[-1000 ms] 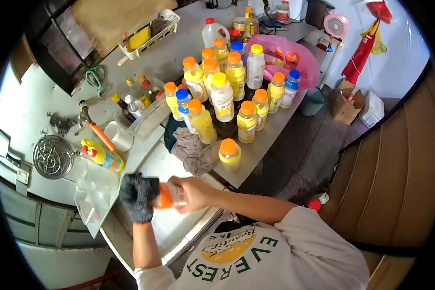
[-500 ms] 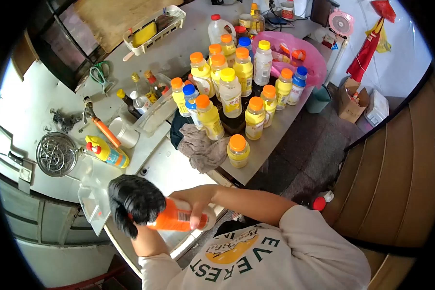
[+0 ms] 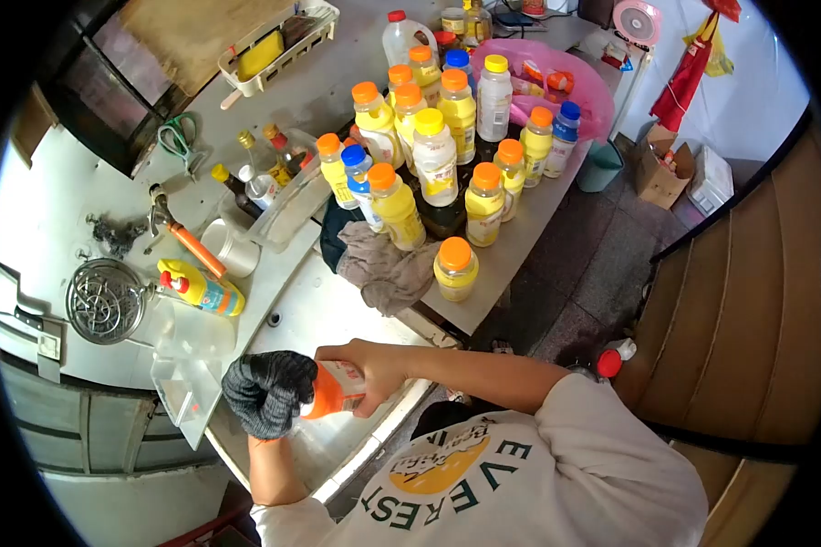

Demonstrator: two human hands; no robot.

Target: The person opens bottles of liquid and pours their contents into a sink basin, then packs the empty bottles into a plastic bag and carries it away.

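Over the white sink (image 3: 337,292), my right hand (image 3: 379,369) is wrapped round an orange and white bottle (image 3: 331,390), at its right part. My left hand (image 3: 269,392), in a dark grey knit glove, is curled against the bottle's other end, and the glove hides that end. Beside the sink lies a crumpled grey-brown cloth (image 3: 388,273). Near the table corner stands a yellow bottle with an orange cap (image 3: 456,275). Behind it are several upright bottles, among them a yellow-capped one (image 3: 436,164) and a blue-capped one (image 3: 363,187).
A faucet with an orange hose (image 3: 192,246), a white cup (image 3: 231,248), a yellow cleaner bottle (image 3: 205,290) and a clear plastic container (image 3: 192,387) are on the left. A pink bag (image 3: 584,91) lies behind the bottles. A green bin (image 3: 600,167) is on the floor.
Compared with the last earlier frame, the bottle shows less of its length between my hands, and its visible part sits slightly higher. The gloved left hand has turned and moved slightly.
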